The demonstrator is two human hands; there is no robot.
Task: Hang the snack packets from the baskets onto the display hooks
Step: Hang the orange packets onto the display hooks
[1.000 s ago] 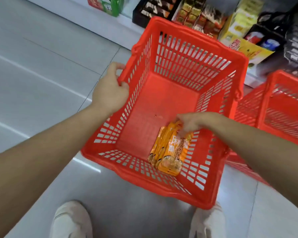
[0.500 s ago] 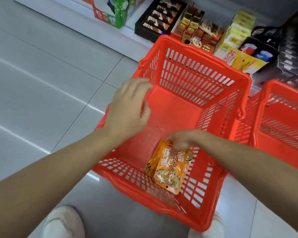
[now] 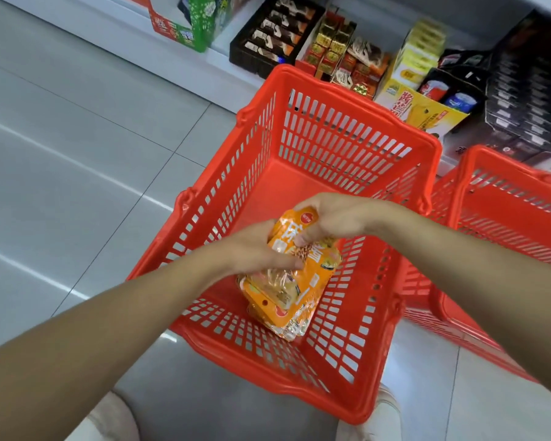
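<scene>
Over the near right of the red basket (image 3: 299, 173), both hands grip a stack of orange snack packets (image 3: 291, 281): the left hand (image 3: 255, 249) steadies its side, the right hand (image 3: 334, 218) pinches the top edge, likely to lift it together. Display hooks are not in view.

Two red baskets (image 3: 299, 370) (image 3: 506, 192) stand side by side on grey floor tiles (image 3: 77, 173).

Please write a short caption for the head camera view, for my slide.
Both hands, left and right, gather orange snack packets inside a red basket.
</scene>
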